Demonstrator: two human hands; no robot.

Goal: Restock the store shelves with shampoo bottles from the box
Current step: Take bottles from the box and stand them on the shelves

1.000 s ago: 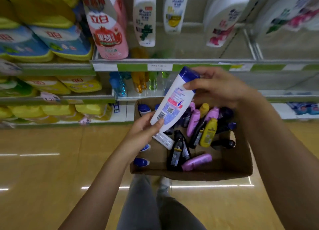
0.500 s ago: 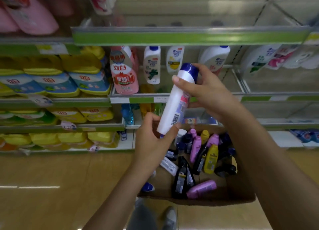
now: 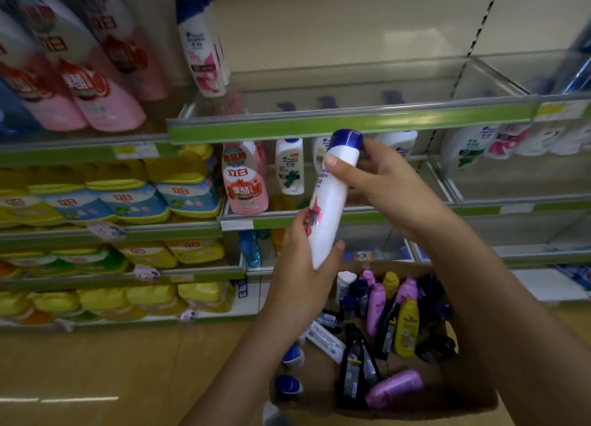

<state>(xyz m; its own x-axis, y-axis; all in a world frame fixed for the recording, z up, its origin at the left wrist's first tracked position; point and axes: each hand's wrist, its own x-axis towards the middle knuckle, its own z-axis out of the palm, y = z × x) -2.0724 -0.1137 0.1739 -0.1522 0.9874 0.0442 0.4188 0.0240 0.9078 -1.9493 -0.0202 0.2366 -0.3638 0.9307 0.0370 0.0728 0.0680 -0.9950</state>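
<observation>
A white shampoo bottle (image 3: 332, 198) with a blue cap stands nearly upright in front of the shelves, held in both hands. My left hand (image 3: 303, 265) grips its lower end from the left. My right hand (image 3: 380, 182) grips its upper part just below the cap. Below them sits an open cardboard box (image 3: 463, 397) holding several bottles in black, purple, yellow and white. A green-edged shelf (image 3: 351, 121) just above the bottle's cap holds one matching white bottle (image 3: 203, 44) at its left end.
Pink detergent bottles (image 3: 96, 83) fill the upper left shelf. Yellow and blue refill pouches (image 3: 128, 198) stack on the left shelves. More white shampoo bottles (image 3: 289, 166) stand on the middle shelf behind my hands. Wooden floor (image 3: 112, 368) lies at lower left.
The bottle has been raised from over the box and turned upright, its label now facing away to the left. The view has tilted up, bringing a higher shelf into sight.
</observation>
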